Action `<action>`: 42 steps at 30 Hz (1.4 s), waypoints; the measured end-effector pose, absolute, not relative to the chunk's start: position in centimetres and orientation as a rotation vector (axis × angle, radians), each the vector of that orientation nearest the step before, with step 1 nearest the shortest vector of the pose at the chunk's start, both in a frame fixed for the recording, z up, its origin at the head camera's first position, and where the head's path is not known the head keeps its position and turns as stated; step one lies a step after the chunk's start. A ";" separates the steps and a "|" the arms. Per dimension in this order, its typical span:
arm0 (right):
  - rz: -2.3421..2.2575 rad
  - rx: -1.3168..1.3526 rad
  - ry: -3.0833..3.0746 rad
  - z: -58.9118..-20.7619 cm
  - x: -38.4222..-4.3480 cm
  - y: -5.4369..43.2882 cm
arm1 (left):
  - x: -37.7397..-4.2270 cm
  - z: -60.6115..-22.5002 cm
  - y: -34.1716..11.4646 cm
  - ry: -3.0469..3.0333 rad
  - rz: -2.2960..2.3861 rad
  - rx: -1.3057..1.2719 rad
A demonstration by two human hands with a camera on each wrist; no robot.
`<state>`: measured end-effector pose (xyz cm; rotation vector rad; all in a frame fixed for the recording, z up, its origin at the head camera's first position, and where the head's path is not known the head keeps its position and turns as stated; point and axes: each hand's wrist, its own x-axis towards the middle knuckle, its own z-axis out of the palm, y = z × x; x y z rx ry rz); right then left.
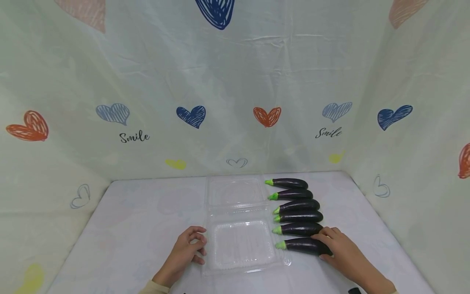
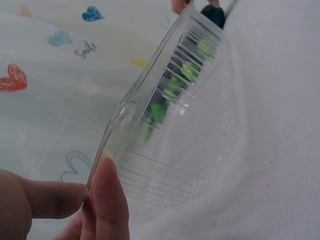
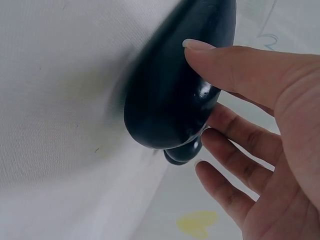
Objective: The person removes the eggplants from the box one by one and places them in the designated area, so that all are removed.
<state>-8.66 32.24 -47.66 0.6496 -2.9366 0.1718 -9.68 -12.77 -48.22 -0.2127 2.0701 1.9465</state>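
Note:
An open clear plastic clamshell box [image 1: 242, 267] lies in the middle of the table, its lid [image 1: 235, 192] folded back toward the wall. My left hand [image 1: 187, 247] pinches the box's left rim between thumb and fingers, as the left wrist view shows close up. At the right end of the nearest eggplant [image 1: 306, 246], my right hand [image 1: 341, 249] has its thumb on one side and fingers on the other. In the right wrist view the dark, glossy round end of that eggplant [image 3: 165, 100] lies under the thumb; part of the finger contact is hidden.
Several more eggplants, among them the farthest one [image 1: 291, 183], form a column right of the box, green stems toward it. A white cloth covers the table [image 1: 139, 220]. Behind and at both sides hangs a pale curtain [image 1: 235, 73] printed with hearts.

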 end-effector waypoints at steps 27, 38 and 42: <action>0.203 0.568 -2.906 -45.0 -9.7 32.4 | -9.6 -48.1 -12.8 2.086 1.936 -0.208; 0.251 0.586 -2.858 -44.8 -10.8 32.9 | -9.5 -48.1 -13.2 2.030 1.943 -0.180; 0.265 0.587 -2.849 -44.7 -11.2 33.2 | -9.4 -48.2 -13.4 2.015 1.939 -0.162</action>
